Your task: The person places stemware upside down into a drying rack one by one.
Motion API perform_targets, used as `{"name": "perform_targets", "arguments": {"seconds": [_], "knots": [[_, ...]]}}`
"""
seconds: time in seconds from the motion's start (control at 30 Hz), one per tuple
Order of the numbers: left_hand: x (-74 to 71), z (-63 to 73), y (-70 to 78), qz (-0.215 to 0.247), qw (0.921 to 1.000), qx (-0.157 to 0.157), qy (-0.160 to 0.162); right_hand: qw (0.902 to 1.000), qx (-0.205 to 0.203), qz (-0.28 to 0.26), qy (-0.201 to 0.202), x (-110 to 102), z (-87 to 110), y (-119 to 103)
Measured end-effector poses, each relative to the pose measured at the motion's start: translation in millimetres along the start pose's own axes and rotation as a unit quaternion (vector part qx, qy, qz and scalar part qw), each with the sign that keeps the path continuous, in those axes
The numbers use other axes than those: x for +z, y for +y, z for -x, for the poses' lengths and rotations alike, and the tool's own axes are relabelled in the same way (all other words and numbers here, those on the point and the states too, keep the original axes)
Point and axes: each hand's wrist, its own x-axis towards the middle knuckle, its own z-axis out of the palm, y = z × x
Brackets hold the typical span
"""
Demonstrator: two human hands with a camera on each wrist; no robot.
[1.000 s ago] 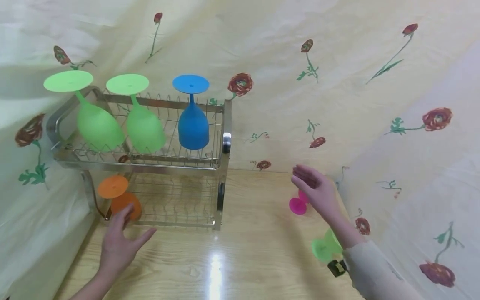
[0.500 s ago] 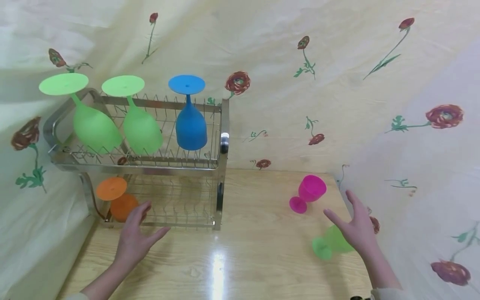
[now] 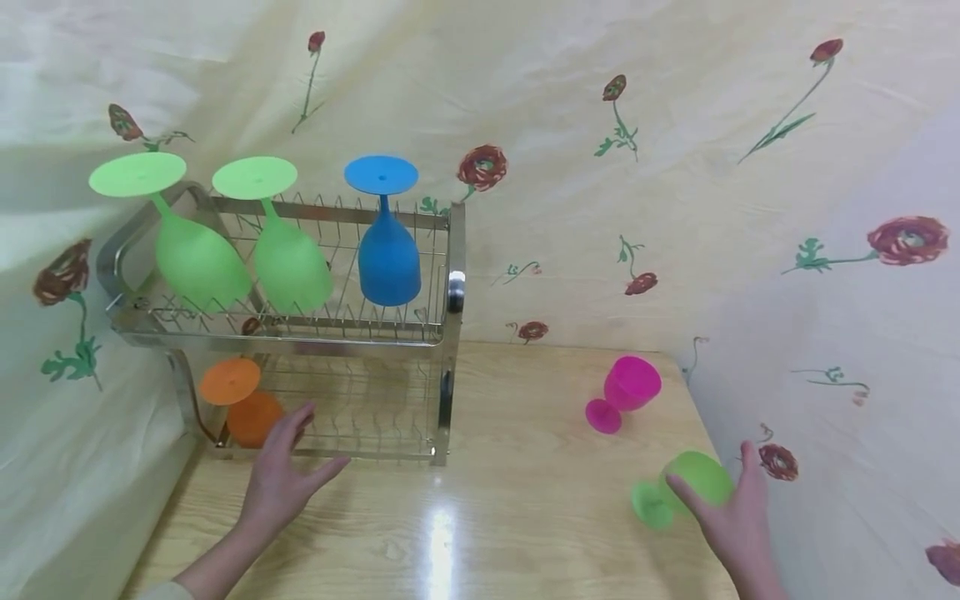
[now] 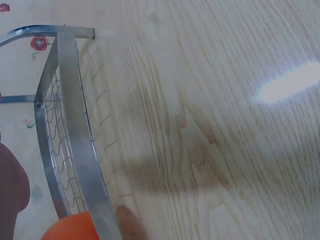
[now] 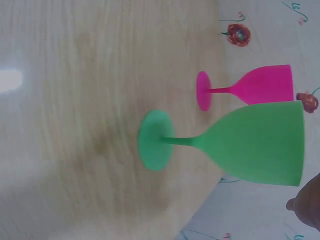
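Observation:
My right hand (image 3: pixel 737 521), thumb and fingers spread, is beside a green wine goblet (image 3: pixel 702 473) standing upright on the wooden table; the thumb overlaps its bowl in the head view. The right wrist view shows this goblet whole, with a fingertip (image 5: pixel 306 202) near its rim. My left hand (image 3: pixel 281 479) hovers spread and holding nothing before the lower tier of a metal dish rack (image 3: pixel 390 346). Just behind its fingers an orange goblet (image 3: pixel 231 382) sits upside down in that tier. Only part of the orange bowl (image 4: pixel 72 227) shows in the left wrist view.
A pink goblet (image 3: pixel 632 383) stands upright behind the green one. On the rack's upper tier are two green goblets (image 3: pixel 201 260) (image 3: pixel 291 265) and a blue goblet (image 3: pixel 388 262), all upside down. Flowered cloth (image 3: pixel 555 208) hangs behind and at both sides of the table.
My right hand has moved from in front of the pink goblet down and right to the green goblet. My left hand has shifted slightly right, away from the orange goblet.

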Motion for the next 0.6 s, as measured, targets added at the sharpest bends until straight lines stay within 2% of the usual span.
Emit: {"name": "perform_targets", "arguments": {"seconds": [0.2, 0.43, 0.6], "knots": [[2.7, 1.8, -1.3, -0.008, 1.0000, 0.001, 0.000, 0.9953, 0.040, -0.065, 0.060, 16.4, 15.7, 19.3], [3.7, 2.6, -4.1, -0.020, 0.9997, 0.014, -0.004, 0.9836, 0.121, -0.124, 0.049, 28.6, 21.2, 35.5], [3.6, 2.5, -6.5, -0.023, 0.9994, 0.025, -0.005, 0.9778, 0.145, -0.144, 0.045, 34.3, 24.3, 42.7]]}}
